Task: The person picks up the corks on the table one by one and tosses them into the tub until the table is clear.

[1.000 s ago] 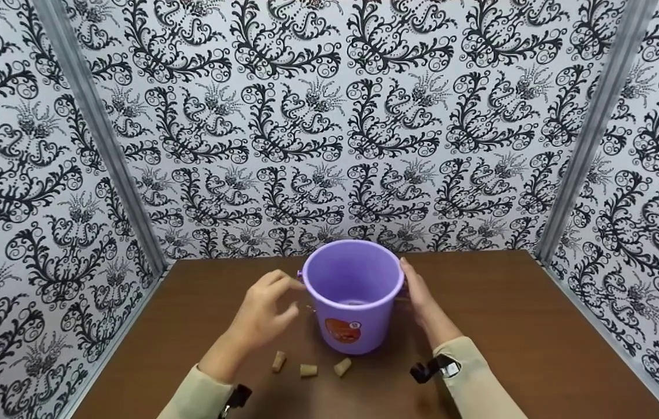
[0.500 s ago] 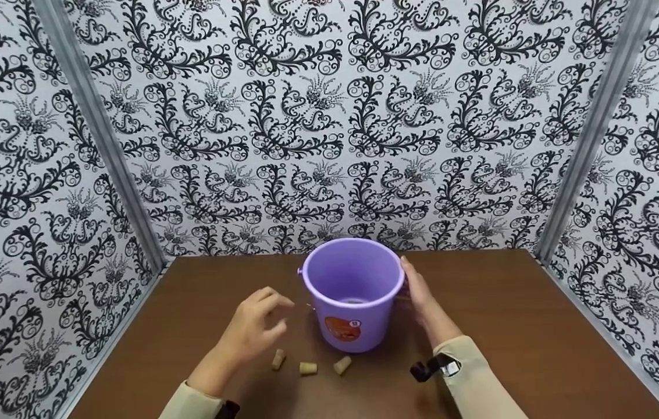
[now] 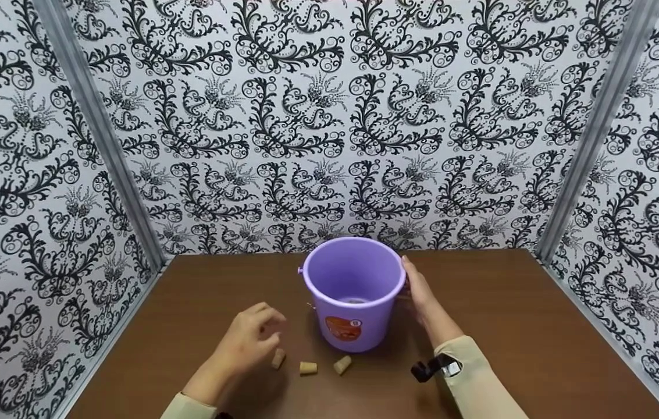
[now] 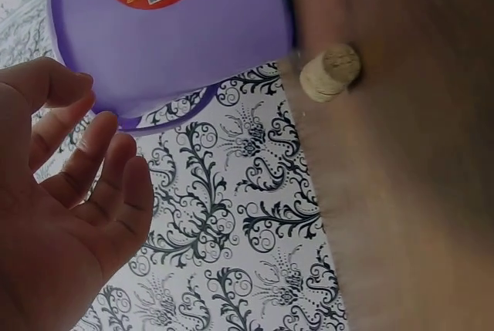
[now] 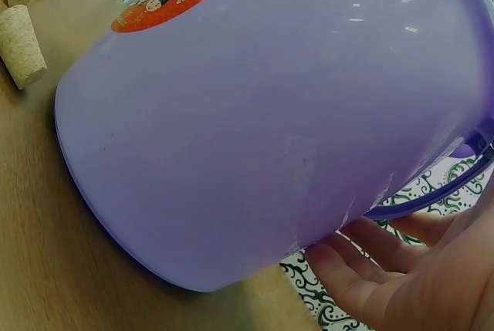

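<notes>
**Fingers [image 4: 137,192] loosely bent, nothing held; left cork [image 3: 278,359] closest**

At the left hand [image 3: 248,340]: a modest gap between thumb and forefinger, facing rightward. From those tips to the left cork: lower and toward the near side, close but apart, down on the bench [image 3: 480,302]. Long axis running mostly away from the viewer; middle cork [image 3: 308,368] laid crosswise, right cork [image 3: 342,365] slantwise, all three on their sides in front of the purple bucket [image 3: 373,320].

Much farther from the right hand [image 3: 420,291]: fingertips there touching the bucket's right side, by the carrying handle [image 5: 432,201]; whether gripping or only bracing, impossible to tell.

As for the bucket: upright, orange sticker [image 3: 343,329] turned to the near side; pale marks [image 3: 355,301] at the bottom inside, too indistinct to name.
</notes>
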Demonstrator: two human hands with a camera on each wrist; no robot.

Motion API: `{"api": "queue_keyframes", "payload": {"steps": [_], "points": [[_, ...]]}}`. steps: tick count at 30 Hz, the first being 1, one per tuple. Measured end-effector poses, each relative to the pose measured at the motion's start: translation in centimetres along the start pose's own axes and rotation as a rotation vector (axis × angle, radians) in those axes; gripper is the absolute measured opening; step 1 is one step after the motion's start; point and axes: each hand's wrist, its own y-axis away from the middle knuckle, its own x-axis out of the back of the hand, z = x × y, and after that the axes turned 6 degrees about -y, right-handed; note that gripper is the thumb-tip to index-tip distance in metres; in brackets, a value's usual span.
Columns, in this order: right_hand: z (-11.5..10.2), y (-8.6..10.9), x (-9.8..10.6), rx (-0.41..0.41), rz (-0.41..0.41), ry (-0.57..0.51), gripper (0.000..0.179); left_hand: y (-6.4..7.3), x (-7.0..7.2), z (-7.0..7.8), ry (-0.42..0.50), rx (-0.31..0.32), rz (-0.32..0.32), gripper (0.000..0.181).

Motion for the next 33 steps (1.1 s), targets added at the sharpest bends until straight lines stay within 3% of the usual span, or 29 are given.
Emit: {"api": "queue_keyframes", "payload": {"steps": [8,24,33], "points": [[0.1,0.1,0.1,-0.013,0.011,0.023,0.07,1.0,-0.2,-0.3,0.04,0.051,-0.004,0.029],[0.0,-0.3,0.0,-0.008,-0.035,0.023,0.072,2.0,-1.0,-0.4,0.067,0.18,-0.237,0.024],[0.1,0.1,0.3,0.026,-0.046,0.096,0.069,2.5,-1.6,-0.8,0.047,0.177,-0.242,0.024]]}}
